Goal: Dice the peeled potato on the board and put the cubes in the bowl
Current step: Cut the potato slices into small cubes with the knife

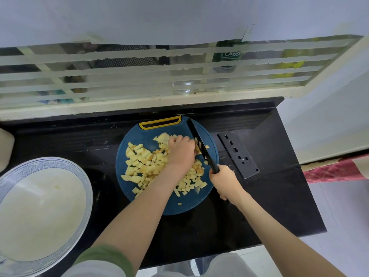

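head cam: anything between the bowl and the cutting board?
Nothing but bare black countertop between the bowl and the blue cutting board, in the head view. The potato cubes lie on the board.

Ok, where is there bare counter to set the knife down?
Bare black counter lies right of the knife sheath, and in the strip between the bowl and the cutting board. The board's middle is crowded: potato cubes, the left hand holding some, the right hand holding the knife at its right edge.
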